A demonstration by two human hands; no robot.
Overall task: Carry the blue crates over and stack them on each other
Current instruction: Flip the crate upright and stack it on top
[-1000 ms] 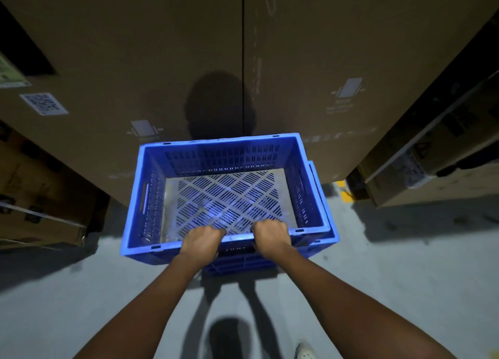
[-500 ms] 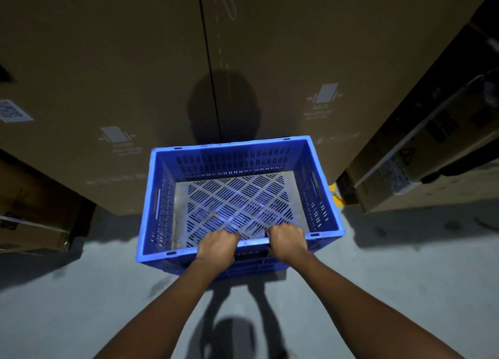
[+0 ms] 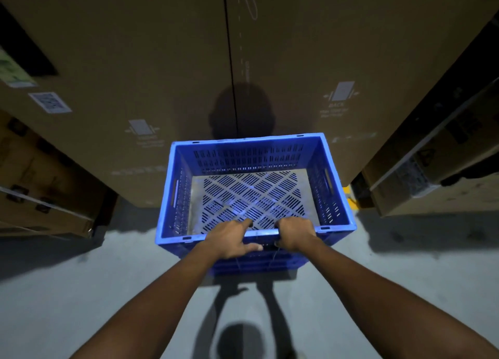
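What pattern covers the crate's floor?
Slotted diamond lattice on the blue plastic crate floor, pale grey; head view.

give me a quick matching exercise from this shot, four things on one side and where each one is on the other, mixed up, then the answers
Things:
1. blue crate
2. left hand
3. right hand
4. QR label

Places:
A. stuck on the big cardboard box, far left
B. gripping the crate's near rim, nearer its right end
C. centre, in front of the cardboard boxes, empty inside
D. on the crate's near rim, thumb stretched along the outer wall

Pairs: 1-C, 2-D, 3-B, 4-A
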